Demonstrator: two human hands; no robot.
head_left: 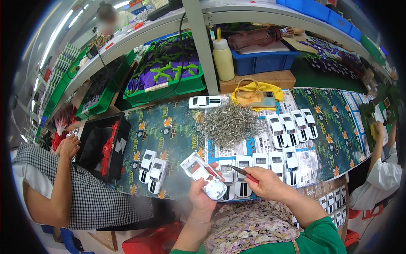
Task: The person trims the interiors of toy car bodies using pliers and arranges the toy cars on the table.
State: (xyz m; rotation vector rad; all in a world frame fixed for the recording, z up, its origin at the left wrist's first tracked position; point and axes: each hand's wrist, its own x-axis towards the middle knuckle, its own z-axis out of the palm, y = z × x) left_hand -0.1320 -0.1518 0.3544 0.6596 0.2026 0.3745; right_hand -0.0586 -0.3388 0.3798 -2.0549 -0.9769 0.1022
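Note:
My left hand [201, 197] grips a white toy car body [204, 175], tilted with its hollow inside and some red showing. My right hand [267, 183] is closed round a slim pointed tool [240, 170] with a dark tip and a reddish grip; its exact kind is unclear. The tip points left toward the car body, apart from it. A row of white toy cars [243, 186] with black stripes lies just beyond and beside my hands. Farther off is a tangled heap of thin metal pins or wires [230, 124].
Several more white cars [292, 129] stand right of the heap, two [153, 171] to the left, one [205, 101] behind. A phone on yellow cloth [264, 98], a bottle [223, 59] and green bins [169, 91] line the back. A co-worker's hand [69, 146] is beside a black tray [120, 156].

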